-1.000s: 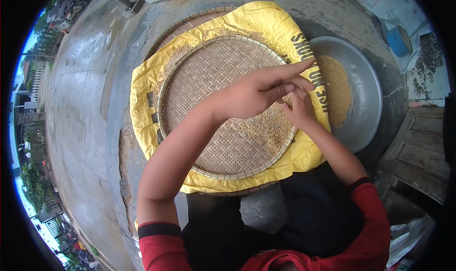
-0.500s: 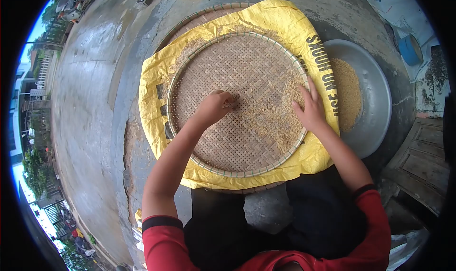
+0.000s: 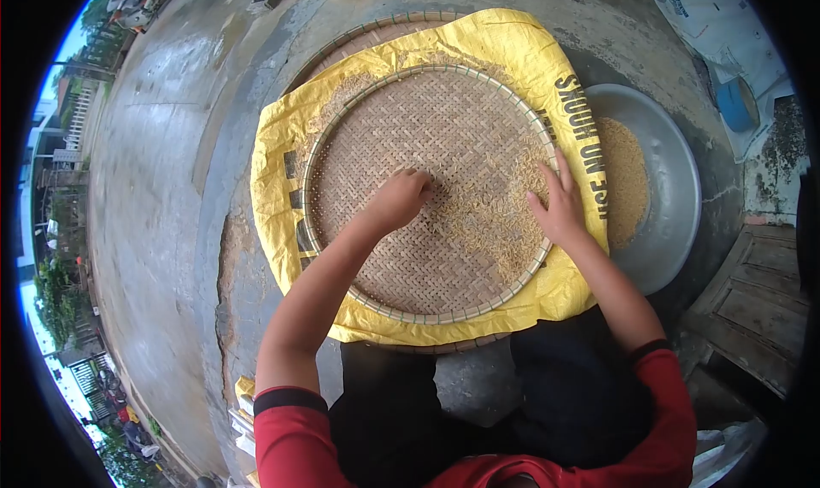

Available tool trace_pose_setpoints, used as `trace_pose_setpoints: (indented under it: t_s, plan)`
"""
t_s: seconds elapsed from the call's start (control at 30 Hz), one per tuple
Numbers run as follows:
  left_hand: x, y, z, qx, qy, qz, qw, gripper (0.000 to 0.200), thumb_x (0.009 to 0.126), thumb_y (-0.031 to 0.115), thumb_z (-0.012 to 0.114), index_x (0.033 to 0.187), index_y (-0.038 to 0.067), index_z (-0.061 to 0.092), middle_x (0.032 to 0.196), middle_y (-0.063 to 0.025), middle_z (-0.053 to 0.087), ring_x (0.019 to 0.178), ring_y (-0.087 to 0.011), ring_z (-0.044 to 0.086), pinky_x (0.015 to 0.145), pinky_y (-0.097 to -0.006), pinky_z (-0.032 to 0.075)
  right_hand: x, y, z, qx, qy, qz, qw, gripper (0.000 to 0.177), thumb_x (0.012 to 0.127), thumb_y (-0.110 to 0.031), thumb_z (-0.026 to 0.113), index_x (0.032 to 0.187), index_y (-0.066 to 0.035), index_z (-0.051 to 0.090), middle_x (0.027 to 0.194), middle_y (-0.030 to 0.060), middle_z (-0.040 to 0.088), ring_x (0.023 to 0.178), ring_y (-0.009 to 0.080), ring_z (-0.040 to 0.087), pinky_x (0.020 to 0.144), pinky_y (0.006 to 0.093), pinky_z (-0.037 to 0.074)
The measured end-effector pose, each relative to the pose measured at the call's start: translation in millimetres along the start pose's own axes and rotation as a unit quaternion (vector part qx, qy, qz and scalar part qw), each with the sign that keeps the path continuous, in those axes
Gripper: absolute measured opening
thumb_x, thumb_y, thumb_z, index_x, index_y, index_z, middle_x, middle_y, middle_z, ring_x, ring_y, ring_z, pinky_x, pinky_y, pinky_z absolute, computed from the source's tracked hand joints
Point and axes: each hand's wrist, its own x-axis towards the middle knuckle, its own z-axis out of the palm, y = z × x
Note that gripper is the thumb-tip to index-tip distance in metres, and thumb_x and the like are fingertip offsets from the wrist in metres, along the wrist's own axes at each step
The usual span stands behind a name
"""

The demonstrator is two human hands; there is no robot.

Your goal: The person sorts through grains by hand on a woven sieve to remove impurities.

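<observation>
A thin scatter of husked-looking grain [image 3: 487, 223] lies on the right half of a round woven tray [image 3: 401, 120], at the centre of the frame. It is thickest along the tray's lower right rim and thins out toward the middle. Its long run follows that rim, from the upper right down toward the bottom centre.

The grain sits between the two hands. The left hand [image 3: 395, 202] comes in from the lower left. Its fingers [image 3: 420, 180] are curled in, with the tips bunched on the weave at the scatter's left edge, so the grain lies just to their right. Whether they nip any of it cannot be told. The right hand [image 3: 559, 210] lies flat on the right rim, fingers [image 3: 564, 163] spread wide and holding nothing. The densest grain is just to its left, nearer to this hand than to the other.

Under the tray is a crumpled yellow sack [image 3: 282, 146] with black lettering and some loose chaff at its upper left. The rim of a second woven tray [image 3: 359, 35] shows beneath it. To the right, touching the sack's edge, stands a metal basin [image 3: 675, 172] with a heap of grain [image 3: 619, 176] inside. All of this rests on a grey concrete floor [image 3: 154, 146]. Red sleeves [image 3: 290, 437] fill the bottom of the frame.
</observation>
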Motion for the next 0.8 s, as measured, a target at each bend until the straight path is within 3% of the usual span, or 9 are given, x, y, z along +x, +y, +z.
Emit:
trace_pose_setpoints:
  t_s: [0.1, 0.2, 0.27, 0.3, 0.37, 0.43, 0.5, 0.6, 0.8]
  plan:
    - [10.9, 68.0, -25.6, -0.392, -0.08, -0.017, 0.917, 0.029, 0.096, 0.028, 0.047, 0.107, 0.003, 0.056, 0.101, -0.0085, 0.06, 0.102, -0.0192, 0.057, 0.083, -0.0331, 0.045, 0.1, 0.6, 2.0, -0.006, 0.015, -0.01, 1.0, 0.053, 0.082, -0.023, 0.061, 0.128, -0.005, 0.042, 0.147, 0.0199, 0.018, 0.132, 0.0396, 0.027, 0.105, 0.0479, 0.028]
    - [9.2, 140.7, -57.6, -0.523, -0.123, 0.118, 0.835, 0.039, 0.098, 0.032, 0.041, 0.124, 0.004, 0.048, 0.115, -0.0092, 0.058, 0.111, -0.0207, 0.054, 0.087, -0.0332, 0.045, 0.2, 6.5, 11.2, 0.006, 0.008, 0.018, 1.0, 0.054, 0.082, -0.023, 0.061, 0.129, -0.005, 0.042, 0.147, 0.0201, 0.018, 0.132, 0.0395, 0.026, 0.105, 0.0479, 0.028]
    - [19.0, 149.7, -68.5, -0.518, -0.13, 0.142, 0.834, 0.047, 0.097, 0.036, 0.041, 0.133, 0.005, 0.041, 0.123, -0.011, 0.055, 0.115, -0.0215, 0.052, 0.09, -0.0323, 0.044, -1.6, 10.3, 9.4, -0.026, 0.014, 0.001, 1.0, 0.055, 0.081, -0.023, 0.061, 0.129, -0.005, 0.042, 0.147, 0.0202, 0.018, 0.132, 0.039, 0.027, 0.105, 0.0479, 0.028]
    - [23.9, 139.1, -72.3, -0.462, -0.083, 0.108, 0.876, 0.051, 0.098, 0.038, 0.038, 0.135, 0.004, 0.038, 0.125, -0.012, 0.054, 0.114, -0.0212, 0.053, 0.091, -0.0326, 0.044, -1.0, 6.1, 5.2, -0.016, 0.016, -0.008, 1.0, 0.055, 0.081, -0.023, 0.061, 0.129, -0.006, 0.042, 0.147, 0.0202, 0.018, 0.132, 0.0389, 0.027, 0.105, 0.0479, 0.028]
    - [39.7, 93.4, -57.1, -0.451, 0.013, -0.024, 0.892, 0.047, 0.097, 0.035, 0.043, 0.131, 0.003, 0.045, 0.117, -0.0124, 0.058, 0.106, -0.0212, 0.057, 0.088, -0.033, 0.045, -0.8, 5.7, 4.8, 0.0, 0.013, -0.011, 1.0, 0.054, 0.081, -0.024, 0.061, 0.129, -0.006, 0.042, 0.146, 0.0201, 0.019, 0.132, 0.0388, 0.027, 0.104, 0.0477, 0.028]
    - [47.7, 34.6, -31.3, -0.277, 0.111, -0.127, 0.946, 0.036, 0.091, 0.026, 0.055, 0.114, -0.001, 0.057, 0.103, -0.0131, 0.065, 0.093, -0.0222, 0.062, 0.08, -0.0341, 0.048, -0.4, 6.4, 4.5, 0.005, 0.015, -0.016, 1.0, 0.054, 0.082, -0.024, 0.061, 0.129, -0.006, 0.042, 0.147, 0.02, 0.019, 0.132, 0.0386, 0.026, 0.105, 0.0475, 0.028]
    - [33.2, 1.7, -18.0, -0.186, 0.152, -0.102, 0.965, 0.026, 0.084, 0.022, 0.061, 0.098, -0.001, 0.063, 0.092, -0.0142, 0.066, 0.085, -0.0239, 0.063, 0.075, -0.0342, 0.049, -1.5, 5.2, 3.5, 0.011, 0.015, -0.018, 1.0, 0.054, 0.082, -0.025, 0.061, 0.129, -0.006, 0.043, 0.147, 0.0199, 0.019, 0.132, 0.0385, 0.026, 0.105, 0.0473, 0.028]
    - [17.2, -11.6, -7.6, -0.101, 0.103, -0.111, 0.983, 0.023, 0.082, 0.017, 0.066, 0.097, 0.0, 0.061, 0.09, -0.0118, 0.066, 0.084, -0.0204, 0.063, 0.075, -0.033, 0.049, 0.2, 3.1, 2.7, 0.007, 0.009, -0.009, 1.0, 0.053, 0.083, -0.025, 0.06, 0.129, -0.006, 0.043, 0.147, 0.0197, 0.018, 0.133, 0.0382, 0.025, 0.106, 0.0471, 0.027]
    - [9.5, -14.0, 9.3, -0.023, 0.137, -0.032, 0.99, 0.016, 0.076, 0.012, 0.068, 0.087, 0.003, 0.061, 0.088, -0.0136, 0.059, 0.081, -0.0288, 0.06, 0.074, -0.0367, 0.049, -0.1, 0.5, 0.4, -0.003, 0.008, -0.012, 1.0, 0.053, 0.083, -0.024, 0.06, 0.129, -0.006, 0.042, 0.147, 0.0197, 0.019, 0.133, 0.0385, 0.025, 0.106, 0.0471, 0.027]
